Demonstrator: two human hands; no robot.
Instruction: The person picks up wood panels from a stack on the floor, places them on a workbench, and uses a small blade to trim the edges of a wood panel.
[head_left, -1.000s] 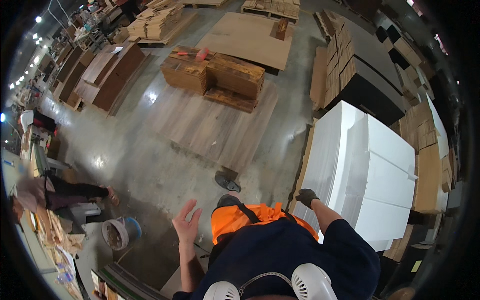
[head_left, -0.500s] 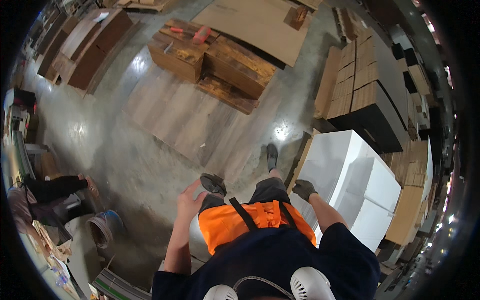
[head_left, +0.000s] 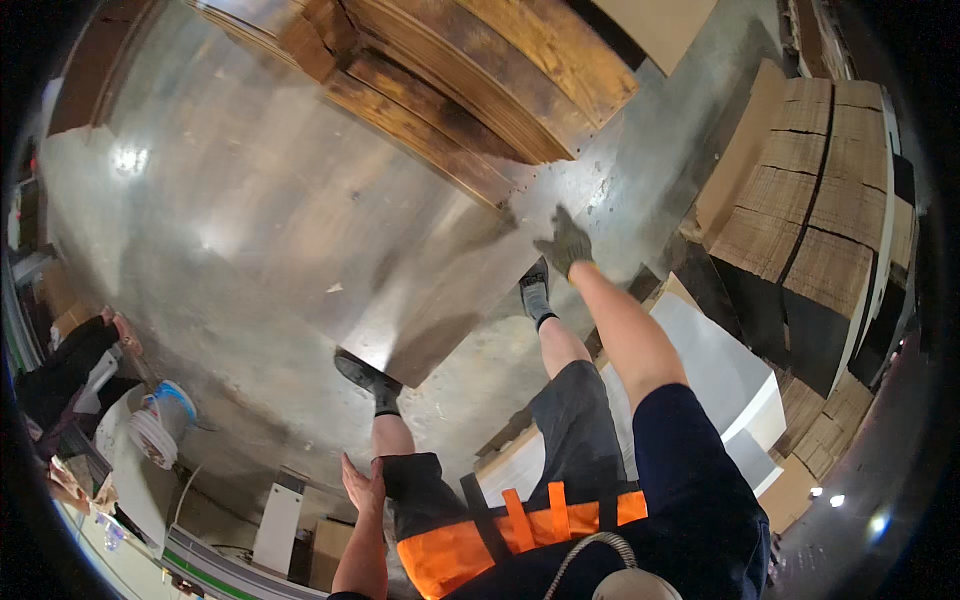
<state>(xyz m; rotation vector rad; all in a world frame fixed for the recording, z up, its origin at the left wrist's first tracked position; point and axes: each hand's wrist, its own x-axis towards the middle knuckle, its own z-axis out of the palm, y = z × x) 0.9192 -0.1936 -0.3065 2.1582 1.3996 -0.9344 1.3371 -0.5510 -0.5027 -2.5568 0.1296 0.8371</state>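
Observation:
My left hand (head_left: 362, 485), bare, hangs beside my left knee with its fingers apart and nothing in it. Stretched out ahead, my right hand (head_left: 567, 243) wears a dark grey glove; its fingers are spread and hold nothing. Below and beyond that glove lies a wood-grain sheet (head_left: 450, 290), flat on the floor between my feet. Stacks of brown wooden panels (head_left: 480, 85) rest farther out, just beyond my right hand. Whether the glove touches the sheet, I cannot tell.
To the right stand a stack of white panels (head_left: 690, 350) and a strapped stack of brown boards (head_left: 800, 190). A bucket (head_left: 160, 425) with white coils is at the left. Near my left arm is a green-striped rail (head_left: 220, 570).
My right hand has left the white panels and reached forward over the floor. I have stepped and leaned towards the brown panels, which now appear nearer. My left hand stays low by my leg.

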